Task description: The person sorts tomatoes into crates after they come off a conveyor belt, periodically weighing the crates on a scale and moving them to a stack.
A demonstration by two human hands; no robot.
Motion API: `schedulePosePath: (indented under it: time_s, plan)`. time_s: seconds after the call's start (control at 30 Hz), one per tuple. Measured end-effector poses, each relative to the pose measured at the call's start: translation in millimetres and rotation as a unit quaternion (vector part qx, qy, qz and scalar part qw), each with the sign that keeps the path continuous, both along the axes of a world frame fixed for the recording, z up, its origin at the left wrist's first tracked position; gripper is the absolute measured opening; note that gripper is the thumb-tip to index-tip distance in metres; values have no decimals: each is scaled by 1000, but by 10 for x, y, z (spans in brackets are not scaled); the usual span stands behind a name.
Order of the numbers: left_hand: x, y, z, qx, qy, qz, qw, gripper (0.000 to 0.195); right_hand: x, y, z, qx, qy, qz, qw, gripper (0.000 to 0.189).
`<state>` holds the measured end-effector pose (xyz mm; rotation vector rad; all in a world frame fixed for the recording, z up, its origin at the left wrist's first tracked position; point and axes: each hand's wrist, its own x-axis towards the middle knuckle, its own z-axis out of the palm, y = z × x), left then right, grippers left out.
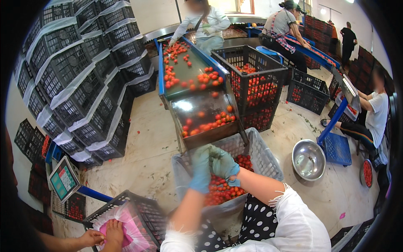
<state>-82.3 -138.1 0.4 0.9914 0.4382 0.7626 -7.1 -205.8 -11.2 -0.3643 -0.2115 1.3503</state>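
Observation:
Both hands wear blue gloves and meet over a crate lined with clear plastic (266, 151). Small red tomatoes (225, 190) lie in that crate below them. My left hand (201, 165) is blurred and touches my right hand (223, 162); whether something is held between the fingers cannot be made out. Just beyond the hands is the lip of a metal chute (207, 134), where more tomatoes have gathered. Above it a green conveyor belt (181, 74) between blue rails carries scattered tomatoes.
Stacked black crates (75, 75) rise at the left, beside a scale display (64, 179). Another person's bare hands (110, 234) touch pink lining in a crate (151, 214) at lower left. A tomato-filled crate (258, 85), a steel bowl (308, 160) and a blue scale (338, 149) stand right. Several people work around.

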Motion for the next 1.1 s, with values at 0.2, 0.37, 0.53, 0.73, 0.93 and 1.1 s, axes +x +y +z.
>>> schedulePosePath:
  time_s: [0.2,0.37,0.53,0.73,0.93,1.1]
  plan:
    - [2,-7,5,3,-21,-9,1000,15,4,16,-17,15,-14,-4,1000,34]
    - [8,-1,-5,6,-27,-1,1000,14,-3,29,-34,16,-11,-5,1000,34]
    - [27,-9,-17,10,-24,2,1000,13,2,35,-36,23,3,-2,1000,34]
    - [7,-36,34,3,-16,-4,1000,12,-38,-23,68,5,-25,-14,1000,35]
    - [17,-23,25,-1,-21,-5,1000,13,-14,-15,45,-7,-22,-4,1000,34]
    - [27,-16,-2,4,-29,-6,1000,13,1,23,-4,-5,-21,-8,1000,33]
